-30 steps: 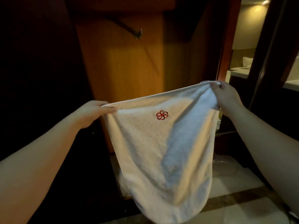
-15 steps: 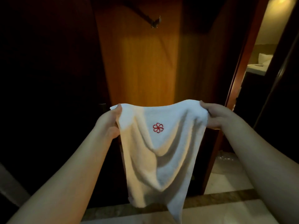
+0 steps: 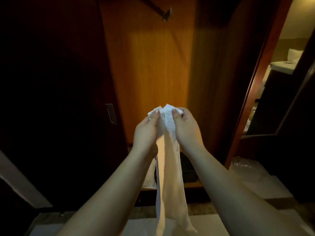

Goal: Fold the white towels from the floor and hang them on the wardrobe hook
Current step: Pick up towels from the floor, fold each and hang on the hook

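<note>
Before the wardrobe panel [image 3: 150, 65], both hands meet at center, the left hand [image 3: 146, 132] and right hand [image 3: 185, 128] each pinching a top corner of the towel [image 3: 170, 176], which hangs doubled toward 6 o'clock. At 12 o'clock sits the hook [image 3: 167, 14].

No text, label, brand, number or sign can be read on anything shown in this view.

Dim room, lit orange wood panel [image 3: 153, 65] ahead. Dark sliding door [image 3: 51, 99] at left. Pale tiled floor [image 3: 255, 188] below.
</note>
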Tool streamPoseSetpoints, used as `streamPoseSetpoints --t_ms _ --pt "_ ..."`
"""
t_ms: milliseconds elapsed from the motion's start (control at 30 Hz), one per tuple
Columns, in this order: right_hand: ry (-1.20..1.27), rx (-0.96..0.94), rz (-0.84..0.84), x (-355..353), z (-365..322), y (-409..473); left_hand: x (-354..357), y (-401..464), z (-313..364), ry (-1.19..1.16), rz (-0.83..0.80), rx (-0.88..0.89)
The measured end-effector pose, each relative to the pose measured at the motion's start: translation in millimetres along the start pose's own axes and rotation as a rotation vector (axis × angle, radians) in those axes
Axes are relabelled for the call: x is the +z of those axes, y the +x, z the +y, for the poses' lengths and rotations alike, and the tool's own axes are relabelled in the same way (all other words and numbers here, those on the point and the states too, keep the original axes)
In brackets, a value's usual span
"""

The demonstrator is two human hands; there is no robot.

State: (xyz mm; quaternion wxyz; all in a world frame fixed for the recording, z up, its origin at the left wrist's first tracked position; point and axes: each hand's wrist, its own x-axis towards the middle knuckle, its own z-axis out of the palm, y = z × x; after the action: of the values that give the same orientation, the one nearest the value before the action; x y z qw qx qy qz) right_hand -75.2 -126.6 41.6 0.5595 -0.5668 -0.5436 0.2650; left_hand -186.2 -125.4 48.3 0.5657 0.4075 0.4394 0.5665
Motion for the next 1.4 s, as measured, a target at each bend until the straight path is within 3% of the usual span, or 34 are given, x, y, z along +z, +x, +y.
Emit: streamPoseSetpoints --t_ms 433,700,800,867,900,1033,1167,1267,1400 --pt "0.061 -0.234 -0.108 -12.5 5.6 -1.6 4.9 6.1 9.0 0.094 -0.385 0.033" --pt "0.050 -0.288 0.005 -18.5 9.5 6.6 4.1 12.3 15.1 0.238 -0.505 0.022" --pt "0.028 -0.286 -0.002 -27.1 7.8 19.0 1.6 16.2 17.2 0.277 -0.294 0.200" --pt "0.023 -0.298 -0.032 -34.7 3.7 28.4 -4.4 27.3 20.2 0.425 -0.041 0.426" --pt "0.014 -0.310 -0.061 -38.3 0.5 32.3 -8.7 34.0 22.7 0.517 0.001 0.514" --pt "-0.037 -0.344 -0.125 -50.3 -6.4 45.4 -24.1 54.9 33.6 0.959 -0.215 0.548" --pt "0.009 -0.303 -0.064 -60.8 -4.5 53.0 -36.3 62.4 43.6 1.250 -0.333 0.605" --pt "-0.008 -0.285 -0.030 -69.5 -2.9 54.6 -48.1 59.1 53.3 1.343 -0.360 0.710" --pt "-0.035 -0.267 -0.021 -81.3 2.1 54.6 -52.3 47.0 69.7 1.247 -0.244 1.083"
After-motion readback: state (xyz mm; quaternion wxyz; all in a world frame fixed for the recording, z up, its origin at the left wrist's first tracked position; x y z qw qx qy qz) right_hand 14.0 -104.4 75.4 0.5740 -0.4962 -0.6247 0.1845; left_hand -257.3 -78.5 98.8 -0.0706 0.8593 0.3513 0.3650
